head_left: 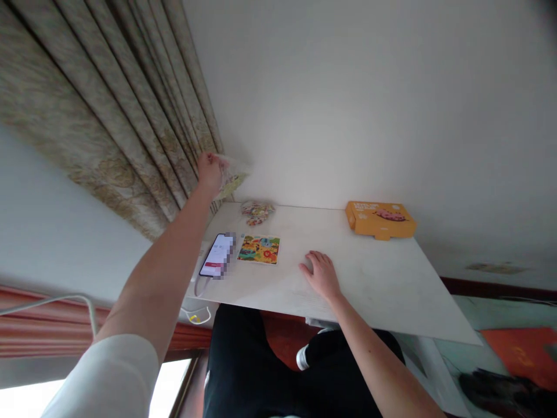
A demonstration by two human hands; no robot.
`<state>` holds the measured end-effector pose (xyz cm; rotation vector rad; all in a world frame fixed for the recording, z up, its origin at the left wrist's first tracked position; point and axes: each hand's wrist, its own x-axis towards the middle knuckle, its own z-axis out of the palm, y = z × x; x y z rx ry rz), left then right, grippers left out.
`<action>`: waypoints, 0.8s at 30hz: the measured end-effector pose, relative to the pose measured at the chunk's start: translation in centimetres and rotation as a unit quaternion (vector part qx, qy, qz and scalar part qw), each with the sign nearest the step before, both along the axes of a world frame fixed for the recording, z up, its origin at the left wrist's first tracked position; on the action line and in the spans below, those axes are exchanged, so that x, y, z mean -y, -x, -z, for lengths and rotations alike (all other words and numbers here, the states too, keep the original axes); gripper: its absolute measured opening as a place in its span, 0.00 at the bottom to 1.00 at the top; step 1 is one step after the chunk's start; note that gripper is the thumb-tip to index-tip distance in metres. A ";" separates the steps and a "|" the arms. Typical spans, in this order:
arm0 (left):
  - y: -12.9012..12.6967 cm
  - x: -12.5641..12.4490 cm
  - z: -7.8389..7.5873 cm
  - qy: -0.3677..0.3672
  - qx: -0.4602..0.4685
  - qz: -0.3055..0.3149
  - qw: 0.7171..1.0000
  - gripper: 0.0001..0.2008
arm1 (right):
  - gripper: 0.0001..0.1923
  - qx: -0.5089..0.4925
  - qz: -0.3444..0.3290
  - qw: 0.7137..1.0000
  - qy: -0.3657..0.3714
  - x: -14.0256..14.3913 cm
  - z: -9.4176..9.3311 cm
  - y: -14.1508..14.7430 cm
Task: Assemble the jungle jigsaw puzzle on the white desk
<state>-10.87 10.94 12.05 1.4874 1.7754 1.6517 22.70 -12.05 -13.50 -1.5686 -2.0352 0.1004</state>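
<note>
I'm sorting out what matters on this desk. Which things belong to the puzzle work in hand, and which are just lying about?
In the work:
left hand holding up a clear bag
loose puzzle pieces
puzzle picture
orange box

Lying about:
phone and its cable
curtain
right hand, flat on the table

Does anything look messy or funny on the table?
A little. A heap of loose puzzle pieces lies at the table's far edge, apart from the colourful animal board. The left hand holds a crumpled clear bag in the air.
</note>
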 end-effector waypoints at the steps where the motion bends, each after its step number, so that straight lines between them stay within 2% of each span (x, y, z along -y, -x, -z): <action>1: -1.2 0.6 -0.2 0.007 0.024 0.032 0.999 0.06 | 0.16 -0.003 0.000 1.000 0.001 -0.1 0.0 0.0; 2: -2.5 1.3 -0.2 0.016 0.049 0.069 0.996 0.03 | 0.16 -0.008 0.000 1.000 0.003 -0.1 0.0 0.0; 5: -6.9 4.1 0.8 0.025 0.067 0.149 0.986 0.05 | 0.16 -0.045 0.004 0.999 0.013 -0.4 0.2 -0.1; 7: -9.9 6.3 2.4 0.029 0.045 0.176 0.983 0.06 | 0.19 -0.108 0.022 0.994 0.022 -0.5 0.4 -0.2; 9: -12.9 8.5 4.3 0.034 -0.021 0.215 0.976 0.07 | 0.24 -0.211 0.063 0.975 0.028 -0.6 0.8 -0.5; 11: -15.6 10.8 6.1 0.039 -0.093 0.257 0.961 0.08 | 0.29 -0.333 0.113 0.936 0.029 -0.7 1.2 -1.1; 14: -18.9 13.8 8.2 0.046 -0.171 0.293 0.940 0.08 | 0.34 -0.483 0.154 0.861 0.044 -0.6 1.2 -2.7; 16: -20.4 15.7 9.4 0.024 -0.218 0.331 0.918 0.07 | 0.36 -0.554 0.157 0.814 0.071 -0.3 0.7 -4.3; 19: -21.5 18.4 11.3 -0.053 -0.292 0.396 0.869 0.08 | 0.39 -0.628 0.130 0.757 0.125 0.5 -0.2 -7.2; 21: -21.3 20.2 12.9 -0.101 -0.319 0.410 0.848 0.11 | 0.33 -0.623 0.126 0.758 0.146 1.2 -0.6 -8.8; 24: -19.9 22.9 15.7 -0.122 -0.329 0.417 0.838 0.11 | 0.26 -0.551 0.160 0.802 0.164 2.6 -0.7 -9.9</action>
